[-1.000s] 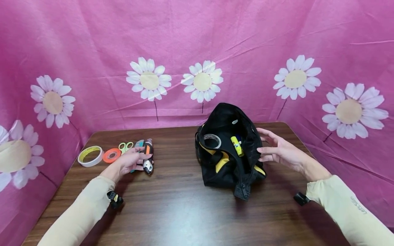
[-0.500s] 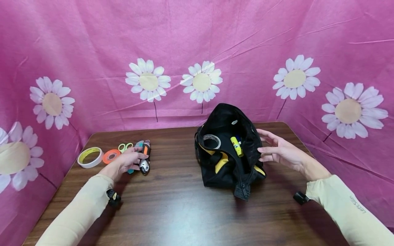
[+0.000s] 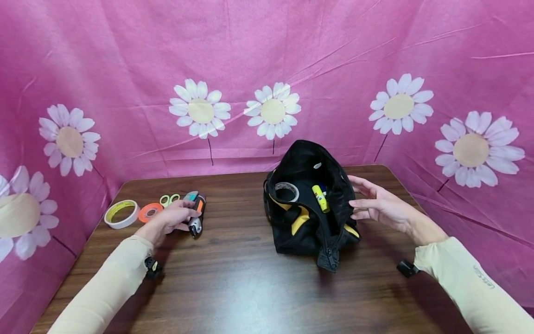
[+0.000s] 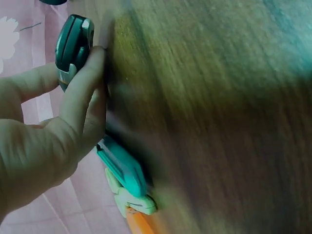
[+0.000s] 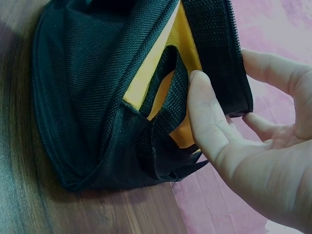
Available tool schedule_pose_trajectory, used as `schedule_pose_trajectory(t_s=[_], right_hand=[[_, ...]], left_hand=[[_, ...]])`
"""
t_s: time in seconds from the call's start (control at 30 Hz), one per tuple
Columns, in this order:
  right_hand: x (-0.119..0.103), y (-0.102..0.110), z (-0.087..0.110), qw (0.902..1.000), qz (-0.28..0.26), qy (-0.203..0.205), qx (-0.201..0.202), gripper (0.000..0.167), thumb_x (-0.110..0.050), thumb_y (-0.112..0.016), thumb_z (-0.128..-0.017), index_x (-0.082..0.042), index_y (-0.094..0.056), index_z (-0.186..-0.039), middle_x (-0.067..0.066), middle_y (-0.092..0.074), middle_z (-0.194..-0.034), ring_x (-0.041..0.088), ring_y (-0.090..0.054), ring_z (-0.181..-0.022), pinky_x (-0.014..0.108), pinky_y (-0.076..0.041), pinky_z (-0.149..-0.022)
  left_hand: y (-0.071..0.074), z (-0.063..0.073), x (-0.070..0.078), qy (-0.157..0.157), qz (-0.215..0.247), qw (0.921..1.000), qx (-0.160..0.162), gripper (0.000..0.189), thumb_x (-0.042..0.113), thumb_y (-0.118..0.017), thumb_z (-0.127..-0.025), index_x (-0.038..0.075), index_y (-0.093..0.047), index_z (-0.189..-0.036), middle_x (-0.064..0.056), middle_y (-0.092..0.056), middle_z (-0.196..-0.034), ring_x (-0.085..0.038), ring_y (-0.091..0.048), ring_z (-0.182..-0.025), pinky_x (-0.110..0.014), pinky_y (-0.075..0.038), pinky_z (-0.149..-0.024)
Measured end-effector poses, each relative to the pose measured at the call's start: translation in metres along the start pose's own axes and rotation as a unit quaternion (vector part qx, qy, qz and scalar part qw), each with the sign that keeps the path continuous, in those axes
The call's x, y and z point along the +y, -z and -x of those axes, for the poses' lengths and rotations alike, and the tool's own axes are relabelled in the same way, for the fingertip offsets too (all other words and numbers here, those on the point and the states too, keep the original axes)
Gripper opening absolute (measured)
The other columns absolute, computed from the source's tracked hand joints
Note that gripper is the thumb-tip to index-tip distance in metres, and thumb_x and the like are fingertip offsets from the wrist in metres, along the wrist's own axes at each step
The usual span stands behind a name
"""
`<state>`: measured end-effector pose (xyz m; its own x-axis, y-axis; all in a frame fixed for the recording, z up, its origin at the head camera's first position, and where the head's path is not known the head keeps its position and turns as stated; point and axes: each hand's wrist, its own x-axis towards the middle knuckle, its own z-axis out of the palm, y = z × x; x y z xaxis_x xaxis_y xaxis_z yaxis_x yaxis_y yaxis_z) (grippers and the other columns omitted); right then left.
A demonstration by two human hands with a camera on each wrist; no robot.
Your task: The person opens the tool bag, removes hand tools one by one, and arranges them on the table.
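My left hand (image 3: 173,217) is at the left of the table, thumb and fingers pinching a black, orange and silver utility knife (image 3: 199,205). In the left wrist view the knife's dark end (image 4: 73,46) sticks up between thumb and fingers. Beside it lies a teal, flat tool (image 4: 122,165), partly covered by the hand in the head view. To the right, an unzipped black-and-yellow bag (image 3: 292,243) stands gaping. My right hand (image 3: 377,204) pinches its right edge, with the thumb on the inner side in the right wrist view. Inside sit a tape roll (image 3: 295,189) and a yellow tube (image 3: 320,198).
Left of my left hand lie green-handled scissors (image 3: 168,199), an orange tape roll (image 3: 149,212) and a white tape roll (image 3: 121,222), in a row on the brown wooden table (image 3: 242,278). A pink flowered cloth (image 3: 333,55) hangs behind and on both sides.
My left hand has shifted slightly left, and the utility knife has moved left with it, closer to the teal tool. My right hand and the bag stay as they were.
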<state>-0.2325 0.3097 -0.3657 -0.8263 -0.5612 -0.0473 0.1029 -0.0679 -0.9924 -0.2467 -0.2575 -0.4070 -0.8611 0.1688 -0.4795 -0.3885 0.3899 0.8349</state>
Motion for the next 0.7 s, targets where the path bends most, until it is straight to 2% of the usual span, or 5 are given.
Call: schedule_pose_trajectory(t_s=[0.1, 0.27, 0.53, 0.7], right_hand=[[0.0011, 0.0007, -0.0001, 1.0, 0.0, 0.003, 0.0, 0.071, 0.009, -0.052, -0.1, -0.009, -0.018, -0.16, 0.016, -0.039, -0.14, 0.021, -0.069, -0.101, 0.04, -0.061, -0.083], [0.0026, 0.002, -0.0004, 1.0, -0.003, 0.002, -0.004, 0.071, 0.009, -0.051, -0.101, -0.01, -0.018, -0.161, 0.015, -0.039, -0.141, 0.021, -0.069, -0.102, 0.041, -0.061, -0.083], [0.0028, 0.0024, 0.0003, 1.0, -0.002, 0.001, -0.008, 0.071, 0.009, -0.052, -0.101, -0.009, -0.017, -0.161, 0.016, -0.038, -0.143, 0.021, -0.069, -0.102, 0.04, -0.061, -0.083], [0.003, 0.0027, 0.0009, 1.0, -0.001, 0.002, -0.008, 0.071, 0.009, -0.052, -0.101, -0.008, -0.017, -0.161, 0.017, -0.037, -0.144, 0.021, -0.069, -0.103, 0.04, -0.061, -0.084]], left_hand=[[-0.0029, 0.0006, 0.002, -0.006, -0.034, 0.9994, 0.006, 0.062, 0.009, -0.055, -0.103, -0.013, -0.024, -0.152, -0.026, -0.048, -0.132, -0.022, -0.056, -0.105, -0.041, -0.059, -0.088], [-0.0065, 0.0017, 0.0056, -0.013, -0.063, 0.9978, 0.013, 0.052, 0.007, -0.054, -0.103, -0.014, -0.035, -0.146, -0.02, -0.058, -0.115, -0.018, -0.06, -0.093, -0.042, -0.06, -0.084], [-0.0059, 0.0042, 0.01, -0.02, -0.126, 0.9914, 0.029, 0.06, 0.009, -0.06, -0.102, -0.013, -0.032, -0.15, -0.027, -0.062, -0.12, -0.024, -0.067, -0.09, -0.045, -0.062, -0.077], [0.0001, 0.0019, 0.0078, -0.018, -0.103, 0.9941, 0.031, 0.067, 0.011, -0.066, -0.1, -0.013, -0.03, -0.151, -0.03, -0.062, -0.123, -0.025, -0.07, -0.09, -0.043, -0.063, -0.074]])
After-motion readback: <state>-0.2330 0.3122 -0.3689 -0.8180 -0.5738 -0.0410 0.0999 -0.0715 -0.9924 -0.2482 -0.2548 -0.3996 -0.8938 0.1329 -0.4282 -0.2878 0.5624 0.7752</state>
